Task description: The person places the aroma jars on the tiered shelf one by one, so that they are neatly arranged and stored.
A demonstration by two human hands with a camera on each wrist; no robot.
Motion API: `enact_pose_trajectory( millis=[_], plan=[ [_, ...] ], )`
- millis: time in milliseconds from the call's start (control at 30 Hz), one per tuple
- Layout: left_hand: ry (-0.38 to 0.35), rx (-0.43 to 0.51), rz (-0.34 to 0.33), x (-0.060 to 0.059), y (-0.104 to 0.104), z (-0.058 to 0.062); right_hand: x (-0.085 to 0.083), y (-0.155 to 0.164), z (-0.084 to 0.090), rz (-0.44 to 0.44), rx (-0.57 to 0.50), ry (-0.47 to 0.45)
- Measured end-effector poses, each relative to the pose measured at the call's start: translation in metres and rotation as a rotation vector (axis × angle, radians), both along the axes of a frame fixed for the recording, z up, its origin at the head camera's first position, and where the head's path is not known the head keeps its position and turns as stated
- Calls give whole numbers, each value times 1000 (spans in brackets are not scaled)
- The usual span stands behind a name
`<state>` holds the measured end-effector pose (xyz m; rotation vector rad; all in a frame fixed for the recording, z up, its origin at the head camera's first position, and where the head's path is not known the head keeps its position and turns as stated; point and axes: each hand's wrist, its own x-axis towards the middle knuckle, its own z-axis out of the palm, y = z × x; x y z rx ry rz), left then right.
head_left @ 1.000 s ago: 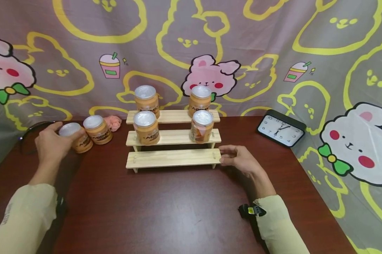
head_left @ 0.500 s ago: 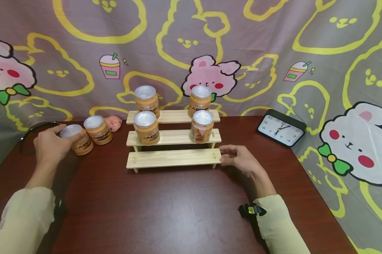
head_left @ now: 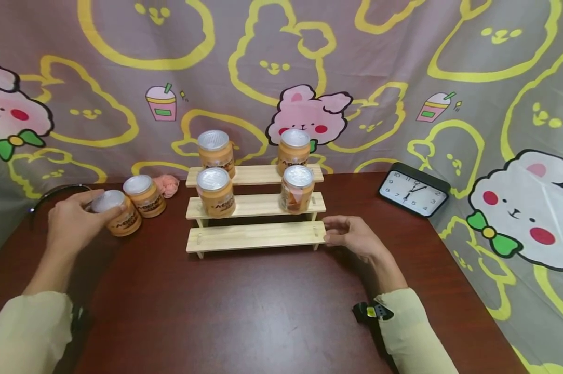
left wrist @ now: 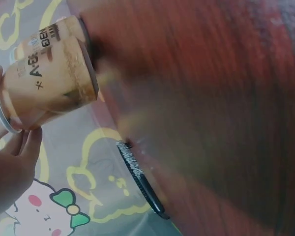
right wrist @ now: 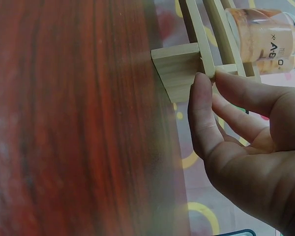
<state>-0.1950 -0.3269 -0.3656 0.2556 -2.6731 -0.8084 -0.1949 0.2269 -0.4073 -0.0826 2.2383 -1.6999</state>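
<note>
My left hand (head_left: 73, 218) grips an orange-labelled jar (head_left: 125, 222) with a silver lid by its upper part, at the left of the table. In the left wrist view the fingers curl round the lid end of this jar (left wrist: 49, 88). A second matching jar (head_left: 147, 200) stands just behind it. My right hand (head_left: 356, 238) pinches the right end of the lowest board of a three-step wooden rack (head_left: 255, 237). The right wrist view has thumb and finger on the board's end (right wrist: 206, 56). Two jars stand on the middle step and two on the top step.
A pink ball-like thing (head_left: 166, 185) lies behind the left jars. At the far left is a thin dark curved band (head_left: 52, 195). A black-framed clock (head_left: 414, 190) stands at the right. Patterned cloth (head_left: 244, 62) hangs behind the table (head_left: 244, 311).
My left hand and the jar have moved a little toward me and slightly right, away from the jar behind. The right hand stays on the rack. The view has tilted slightly.
</note>
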Motion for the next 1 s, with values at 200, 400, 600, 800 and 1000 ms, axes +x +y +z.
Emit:
enact_pose_trajectory(
  millis=[200,400,600,800,1000],
  plan=[
    [50,-6,-59,6,5,4,1,0,-1,6,3,1],
    [118,19,-119,10,7,8,1,0,-2,3,0,-1],
    [148,83,-167,12,7,7,0,0,-2,5,8,6],
    [141,105,-250,11,9,8,-2,1,-2,11,10,11],
    [112,85,-294,14,16,12,-1,1,-3,8,1,19]
  ],
)
